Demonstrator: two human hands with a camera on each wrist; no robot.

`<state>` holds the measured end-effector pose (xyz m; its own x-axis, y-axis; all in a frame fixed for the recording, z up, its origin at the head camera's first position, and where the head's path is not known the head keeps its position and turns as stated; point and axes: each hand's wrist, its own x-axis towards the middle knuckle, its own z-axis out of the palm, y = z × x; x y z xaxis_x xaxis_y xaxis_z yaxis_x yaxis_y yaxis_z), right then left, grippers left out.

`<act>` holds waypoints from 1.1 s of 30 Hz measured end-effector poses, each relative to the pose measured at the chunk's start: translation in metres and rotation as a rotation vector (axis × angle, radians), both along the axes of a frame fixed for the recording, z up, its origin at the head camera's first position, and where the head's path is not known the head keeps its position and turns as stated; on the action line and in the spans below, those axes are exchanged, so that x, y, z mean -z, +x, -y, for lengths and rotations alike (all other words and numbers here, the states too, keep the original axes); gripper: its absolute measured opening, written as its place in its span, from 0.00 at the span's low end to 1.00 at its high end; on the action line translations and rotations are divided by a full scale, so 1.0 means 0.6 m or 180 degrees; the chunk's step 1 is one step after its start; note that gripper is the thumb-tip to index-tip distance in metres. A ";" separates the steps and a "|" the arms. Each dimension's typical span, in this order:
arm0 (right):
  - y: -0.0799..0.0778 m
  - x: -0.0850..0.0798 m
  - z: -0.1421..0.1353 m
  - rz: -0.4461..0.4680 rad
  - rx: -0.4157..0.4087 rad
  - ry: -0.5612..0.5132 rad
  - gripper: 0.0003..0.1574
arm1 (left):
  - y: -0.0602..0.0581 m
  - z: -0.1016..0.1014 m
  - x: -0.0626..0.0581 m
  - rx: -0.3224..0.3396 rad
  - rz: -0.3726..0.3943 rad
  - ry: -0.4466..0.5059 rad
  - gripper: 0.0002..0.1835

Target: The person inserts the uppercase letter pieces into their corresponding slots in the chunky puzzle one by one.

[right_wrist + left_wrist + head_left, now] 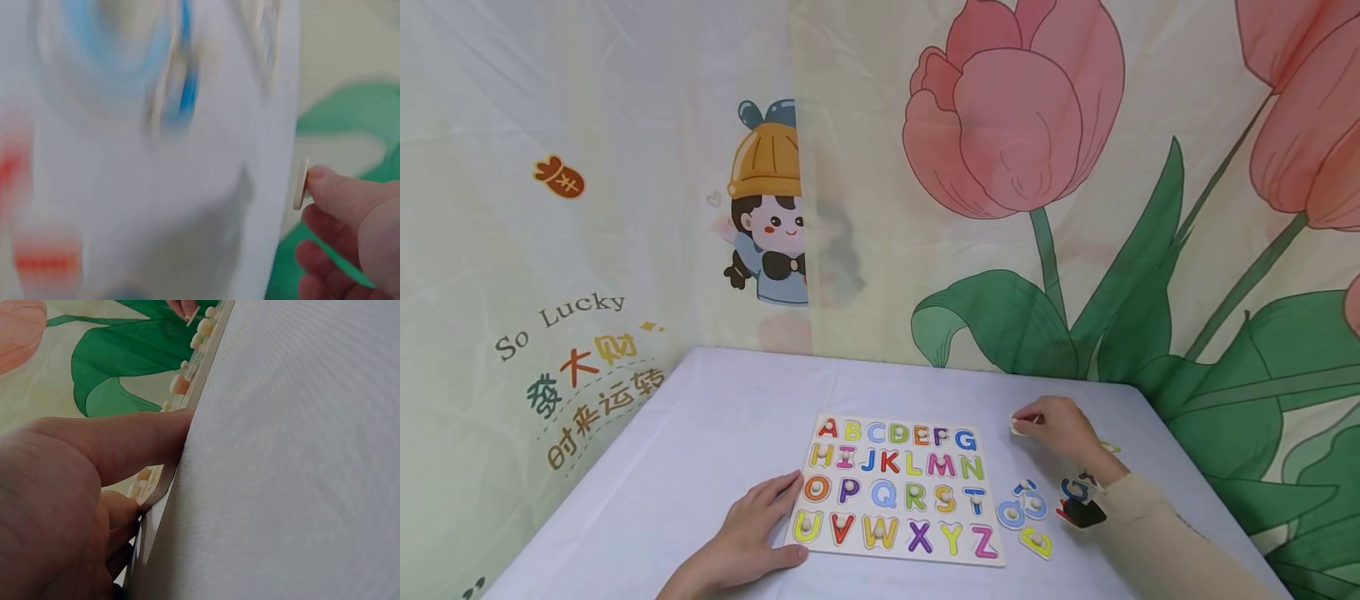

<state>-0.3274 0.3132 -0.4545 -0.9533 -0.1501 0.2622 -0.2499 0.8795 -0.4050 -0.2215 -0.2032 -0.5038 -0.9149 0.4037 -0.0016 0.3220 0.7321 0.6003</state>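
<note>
White tabletop (745, 392), flowered wall (850, 67) behind, letter board (865, 508) lying flat.
Your left hand (748, 529), fingers spread, touches its left edge; right of it, your right hand (1060, 429) pinches a small flat piece (300, 185), likely light, stiff, best held by its rim.

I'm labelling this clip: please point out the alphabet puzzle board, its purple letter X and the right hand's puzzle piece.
Alphabet puzzle board (864, 498), head view: bare surface.
Purple letter X (920, 537), head view: its centre.
Pinched puzzle piece (300, 186), right wrist view: pale edge.

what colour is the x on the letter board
Purple; the X shows best in the head view.
</note>
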 end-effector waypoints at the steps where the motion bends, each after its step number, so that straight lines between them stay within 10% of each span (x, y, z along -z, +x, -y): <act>1: 0.007 -0.004 0.018 -0.0014 -0.0038 -0.0001 0.08 | 0.000 0.000 0.000 -0.0001 0.0008 0.0004 0.56; 16: 0.055 -0.001 0.240 0.0265 -0.0489 -0.0196 0.06 | 0.004 -0.001 -0.005 -0.0003 0.0028 0.0086 0.56; 33: 0.049 0.025 0.285 0.0400 -0.0699 -0.0222 0.05 | 0.004 -0.001 -0.003 -0.0011 -0.0018 0.0070 0.55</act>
